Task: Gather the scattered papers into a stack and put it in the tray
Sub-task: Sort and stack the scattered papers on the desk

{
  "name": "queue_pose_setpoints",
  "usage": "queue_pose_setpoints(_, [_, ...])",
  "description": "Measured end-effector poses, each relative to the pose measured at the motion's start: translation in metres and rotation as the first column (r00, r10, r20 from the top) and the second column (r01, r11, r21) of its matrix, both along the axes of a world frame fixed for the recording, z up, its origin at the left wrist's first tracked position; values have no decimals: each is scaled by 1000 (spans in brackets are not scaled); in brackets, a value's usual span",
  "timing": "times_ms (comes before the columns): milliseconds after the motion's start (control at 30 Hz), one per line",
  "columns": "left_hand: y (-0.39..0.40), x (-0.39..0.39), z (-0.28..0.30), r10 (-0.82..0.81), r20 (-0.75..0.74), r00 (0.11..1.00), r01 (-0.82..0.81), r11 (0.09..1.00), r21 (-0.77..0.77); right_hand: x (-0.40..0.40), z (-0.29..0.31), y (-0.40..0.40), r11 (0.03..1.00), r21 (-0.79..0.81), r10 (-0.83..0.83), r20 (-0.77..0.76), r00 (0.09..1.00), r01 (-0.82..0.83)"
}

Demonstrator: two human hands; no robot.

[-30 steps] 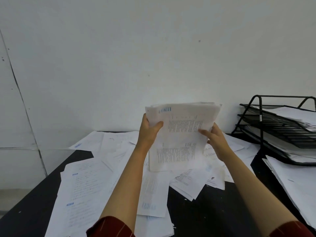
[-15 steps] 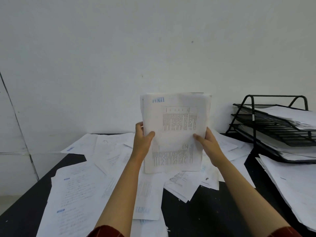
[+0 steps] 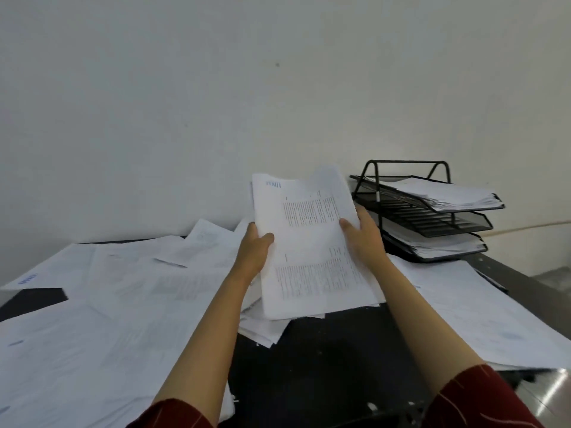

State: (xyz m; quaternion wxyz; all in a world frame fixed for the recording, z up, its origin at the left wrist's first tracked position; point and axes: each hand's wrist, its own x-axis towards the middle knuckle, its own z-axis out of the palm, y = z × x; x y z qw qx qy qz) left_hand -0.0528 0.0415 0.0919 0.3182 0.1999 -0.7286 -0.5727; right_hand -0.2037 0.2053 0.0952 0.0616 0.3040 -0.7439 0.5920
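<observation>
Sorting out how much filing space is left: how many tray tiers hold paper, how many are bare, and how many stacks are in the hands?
Tiers with paper: 2, top and bottom
Bare tiers: 1, middle
Held stack: 1
Total: 4

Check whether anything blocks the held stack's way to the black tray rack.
Nothing visible does. Both hands, left and right, hold the white paper stack just left of the black three-tier wire tray rack. Top and bottom tiers already hold papers; the middle tier looks free.
</observation>
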Motion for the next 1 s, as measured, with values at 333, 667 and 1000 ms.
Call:
queue_pose_setpoints(333, [113, -69, -40, -312, 133, 941, 279, 935, 219, -55, -26, 143, 937, 284, -259, 170, 951, 204])
queue_pose_setpoints(667, [184, -111, -76, -473, 323, 820, 426, 880, 209, -86, -56, 226, 767, 575, -495, 250, 832, 284])
queue_pose_setpoints(1000, [199, -132, -88, -421, 264, 868, 412, 907, 94, -107, -60, 249, 678, 649, -572, 170, 802, 346])
